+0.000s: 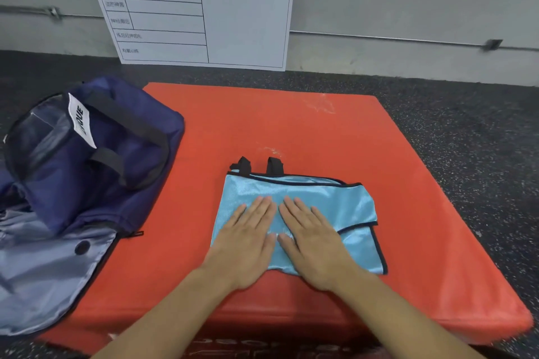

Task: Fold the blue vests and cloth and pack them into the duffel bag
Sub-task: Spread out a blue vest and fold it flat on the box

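A light blue vest point(344, 204) with black trim lies folded into a rough rectangle on the red mat point(291, 125), its two black straps poking out at the far edge. My left hand point(248, 242) and my right hand point(312, 242) press flat on the vest side by side, fingers straight, thumbs almost touching. The navy duffel bag point(96, 154) lies at the left, half on the mat, its flap open and the pale grey lining point(43, 271) spread toward me.
The mat lies on a dark speckled floor point(466, 140). A white board with a printed table point(198, 9) leans against the grey wall behind it. A thin pipe point(408, 41) runs along the wall.
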{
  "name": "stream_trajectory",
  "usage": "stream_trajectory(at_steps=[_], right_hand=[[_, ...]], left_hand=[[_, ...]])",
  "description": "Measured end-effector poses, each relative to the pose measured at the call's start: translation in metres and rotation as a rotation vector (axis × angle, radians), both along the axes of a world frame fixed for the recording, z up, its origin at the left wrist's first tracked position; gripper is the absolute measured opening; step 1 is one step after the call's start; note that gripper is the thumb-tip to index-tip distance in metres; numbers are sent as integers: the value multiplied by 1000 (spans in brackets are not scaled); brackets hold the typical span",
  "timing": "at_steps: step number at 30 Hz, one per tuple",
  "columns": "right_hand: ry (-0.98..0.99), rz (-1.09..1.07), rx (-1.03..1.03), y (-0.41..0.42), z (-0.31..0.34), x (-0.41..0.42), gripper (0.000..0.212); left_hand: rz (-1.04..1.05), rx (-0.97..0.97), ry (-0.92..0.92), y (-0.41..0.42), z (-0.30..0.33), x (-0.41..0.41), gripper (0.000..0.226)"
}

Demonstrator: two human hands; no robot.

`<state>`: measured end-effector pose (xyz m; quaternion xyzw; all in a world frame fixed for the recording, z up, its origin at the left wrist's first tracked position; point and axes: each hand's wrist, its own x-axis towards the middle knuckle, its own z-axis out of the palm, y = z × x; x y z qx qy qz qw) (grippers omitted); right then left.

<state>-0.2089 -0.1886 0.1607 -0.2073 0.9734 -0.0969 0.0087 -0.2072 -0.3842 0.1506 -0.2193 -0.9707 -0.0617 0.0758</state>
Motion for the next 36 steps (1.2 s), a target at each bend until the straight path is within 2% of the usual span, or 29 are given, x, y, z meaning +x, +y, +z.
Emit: stream_trajectory(at_steps=[4, 6, 8, 11, 17, 28, 36], right_hand=[[29, -108, 62, 60, 2, -13, 107], [22, -142, 54, 85, 8, -11, 108], [50, -99, -25, 98, 13, -2, 87], [17, 75, -145, 103, 15, 16, 50], [42, 231, -318, 89, 31, 40, 21], [-398, 90, -519, 79, 45, 52, 41], [-520, -48, -653, 81, 45, 46, 41]], left_hand=[[92, -15, 13, -28, 3, -7, 63], [102, -10, -10, -35, 5, -4, 63], [77, -16, 5, -35, 7, 1, 63], [-9, 13, -21, -25, 15, 14, 67], [-89, 35, -103, -10, 11, 27, 69], [-83, 35, -123, -12, 13, 29, 70], [-91, 51, -114, -13, 13, 30, 67]])
